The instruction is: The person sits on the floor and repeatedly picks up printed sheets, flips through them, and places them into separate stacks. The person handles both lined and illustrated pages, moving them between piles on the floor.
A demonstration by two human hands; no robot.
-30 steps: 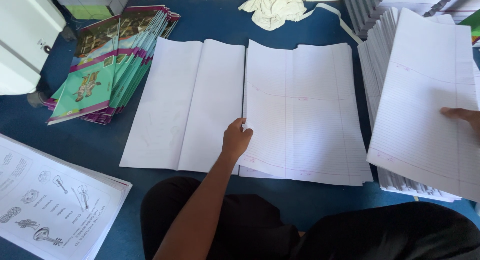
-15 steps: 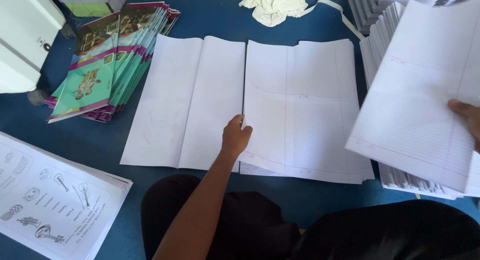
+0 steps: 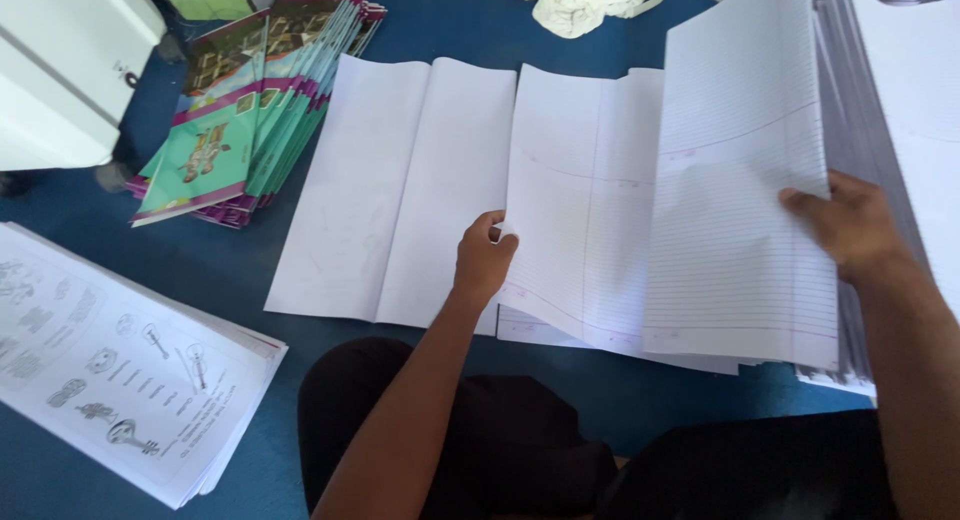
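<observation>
Your right hand (image 3: 850, 225) pinches a lined sheet (image 3: 740, 180) over the paper pile (image 3: 580, 210); your left hand's (image 3: 483, 260) fingers lift the pile's edge, so lay it square.

I see a blue floor covering (image 3: 240, 270) spread across the whole work area. A white cabinet (image 3: 60, 70) stands at the upper left, its feet on the blue. Daylight falls evenly from above, with soft shadows along the edges.

Single head cam, looking steeply down & slightly fwd, close over the left hand (image 3: 484, 256) and right hand (image 3: 845, 223); taking in the blue floor (image 3: 440, 20) ahead of both. No 2nd view overlapping.
</observation>
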